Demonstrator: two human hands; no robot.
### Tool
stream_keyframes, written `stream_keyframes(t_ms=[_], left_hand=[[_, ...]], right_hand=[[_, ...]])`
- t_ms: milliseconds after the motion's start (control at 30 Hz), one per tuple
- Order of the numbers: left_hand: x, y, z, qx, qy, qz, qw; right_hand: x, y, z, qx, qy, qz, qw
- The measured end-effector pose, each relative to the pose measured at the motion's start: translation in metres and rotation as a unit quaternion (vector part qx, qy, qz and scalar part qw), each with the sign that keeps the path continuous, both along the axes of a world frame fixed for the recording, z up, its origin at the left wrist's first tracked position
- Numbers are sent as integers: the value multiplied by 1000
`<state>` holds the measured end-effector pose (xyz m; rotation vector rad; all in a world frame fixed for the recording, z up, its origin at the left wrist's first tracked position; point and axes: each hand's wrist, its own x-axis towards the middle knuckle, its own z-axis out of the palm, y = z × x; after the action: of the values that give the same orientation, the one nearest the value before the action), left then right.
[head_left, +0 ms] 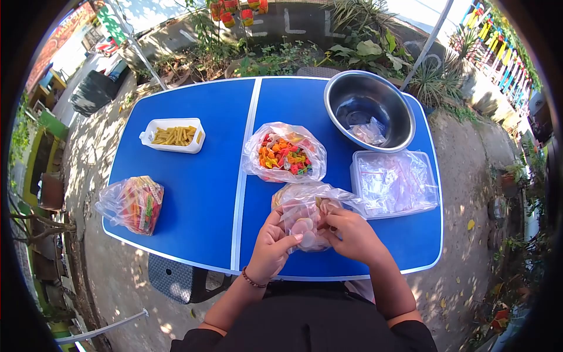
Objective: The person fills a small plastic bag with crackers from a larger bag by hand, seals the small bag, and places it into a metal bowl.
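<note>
A clear plastic bag (pixel 305 199) of pale round pieces lies near the front edge of the blue table. My left hand (pixel 274 243) is at the bag's left side, thumb and fingers closed on a translucent round piece (pixel 303 226). On the bag's right side is my right hand (pixel 349 232), its fingers bent together at the opening; what they hold, if anything, is too small to tell. Just behind, an open plastic bag (pixel 285 154) holds small red, orange, yellow and green pieces.
A steel bowl (pixel 404 126) with small packets stands at the back right, before a clear box (pixel 434 205) of plastic bags. At left are a white container (pixel 176 148) of yellowish sticks and a bag (pixel 134 205) of colourful strips. A grey chair (pixel 173 278) stands below.
</note>
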<state>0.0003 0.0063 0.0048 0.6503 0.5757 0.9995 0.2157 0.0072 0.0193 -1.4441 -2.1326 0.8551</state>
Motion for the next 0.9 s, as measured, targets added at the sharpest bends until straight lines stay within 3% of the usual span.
stream_keyframes(t_ms=[200,300,400,500,600,700,900], left_hand=[[0,-2,4,25,40,3,999],[0,-3,0,9,7,14,1000],[3,-4,2,-23,-43,26,998],[4,-7,1,-21,-74,8,997],[1,-7,-4,-1,-85,5,996],[1,-3,-1,47,-56,7,997],[-1,-1,-4,53,-73,3,996]], right_hand=[[-3,-1,-2,69,-33,-4,997],[-1,1,14,-72,171,-14,983],[2,-2,22,-147,259,33,954],[-9,-6,20,-125,223,-15,967],[-9,-8,22,-148,275,-61,948],[-5,-8,22,-70,280,-34,957],[-1,-5,20,-45,274,0,961]])
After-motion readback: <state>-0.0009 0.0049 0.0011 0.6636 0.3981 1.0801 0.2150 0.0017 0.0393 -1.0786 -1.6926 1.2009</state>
